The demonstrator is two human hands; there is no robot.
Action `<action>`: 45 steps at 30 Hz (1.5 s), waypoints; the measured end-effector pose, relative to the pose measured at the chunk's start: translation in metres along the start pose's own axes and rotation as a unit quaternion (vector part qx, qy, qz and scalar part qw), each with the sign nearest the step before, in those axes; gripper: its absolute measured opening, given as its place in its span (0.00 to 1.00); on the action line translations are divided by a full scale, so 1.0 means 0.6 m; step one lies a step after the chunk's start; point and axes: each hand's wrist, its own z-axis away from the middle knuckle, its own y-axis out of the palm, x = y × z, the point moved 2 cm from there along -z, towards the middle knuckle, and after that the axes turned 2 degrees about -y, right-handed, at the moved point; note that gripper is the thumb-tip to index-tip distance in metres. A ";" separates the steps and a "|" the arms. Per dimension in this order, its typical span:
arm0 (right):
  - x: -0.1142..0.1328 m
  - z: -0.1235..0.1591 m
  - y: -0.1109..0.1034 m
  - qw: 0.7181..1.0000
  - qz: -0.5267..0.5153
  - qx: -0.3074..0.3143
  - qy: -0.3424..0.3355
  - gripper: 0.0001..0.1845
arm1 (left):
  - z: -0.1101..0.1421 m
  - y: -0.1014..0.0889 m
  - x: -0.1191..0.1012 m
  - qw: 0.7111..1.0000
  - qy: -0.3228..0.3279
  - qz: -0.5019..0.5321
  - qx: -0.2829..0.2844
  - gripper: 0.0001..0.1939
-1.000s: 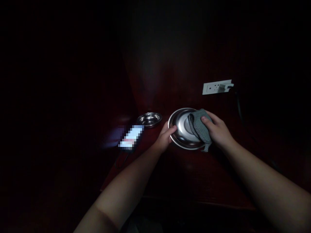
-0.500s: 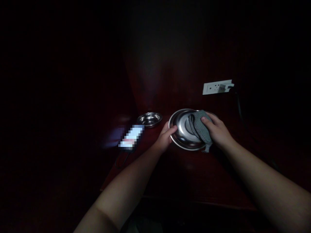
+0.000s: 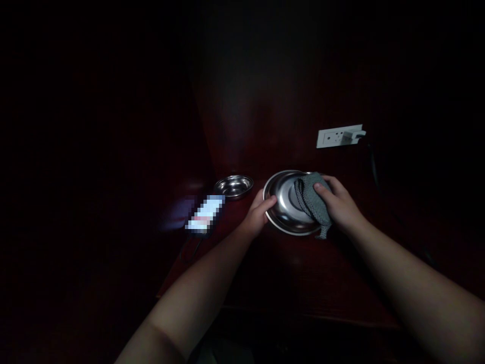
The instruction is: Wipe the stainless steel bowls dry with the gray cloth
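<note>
A shiny steel bowl (image 3: 282,194) is held up above the dark red table, tilted so its inside faces me. My left hand (image 3: 260,213) grips its left rim, thumb over the edge and fingers behind. Folded grey cloth (image 3: 314,197) with a checked border covers the right side of the bowl. My right hand (image 3: 337,199) clasps this cloth against the rim, thumb on top and fingers behind. The bowl's right edge is mostly hidden by the cloth and hand.
A second, smaller steel bowl (image 3: 234,187) stands on the table (image 3: 280,283) to the left. In front of it lies a lit phone (image 3: 206,215) with a cable. On the back wall is a white socket plate (image 3: 339,136) with a plug and a hanging cord.
</note>
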 end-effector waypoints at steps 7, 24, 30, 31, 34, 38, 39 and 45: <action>0.000 0.000 -0.001 1.000 0.012 0.013 -0.003 0.22 | -0.006 -0.010 0.005 1.000 0.010 -0.017 -0.006 0.23; 0.001 -0.002 -0.004 1.000 -0.008 0.009 -0.007 0.24 | -0.007 -0.009 0.005 0.999 0.014 -0.026 -0.016 0.21; 0.003 0.000 -0.004 1.000 -0.013 0.004 -0.014 0.23 | -0.008 -0.012 0.007 0.999 0.012 -0.026 -0.019 0.21; 0.003 0.000 -0.004 1.000 -0.016 0.003 -0.010 0.23 | -0.008 -0.011 0.008 1.000 0.011 -0.021 -0.020 0.21; 0.003 0.001 -0.001 0.999 -0.036 -0.005 0.007 0.23 | -0.007 -0.004 0.005 1.000 0.000 0.013 -0.017 0.21; -0.005 -0.002 -0.001 0.995 -0.087 -0.037 0.038 0.22 | -0.004 0.005 -0.002 0.997 -0.040 0.067 0.001 0.20; -0.009 -0.003 -0.002 0.993 -0.097 -0.051 0.042 0.22 | -0.003 0.005 -0.003 0.996 -0.052 0.075 0.008 0.19; -0.023 -0.009 -0.006 0.987 -0.112 -0.099 0.049 0.24 | 0.007 0.010 0.005 0.996 -0.062 0.043 0.046 0.20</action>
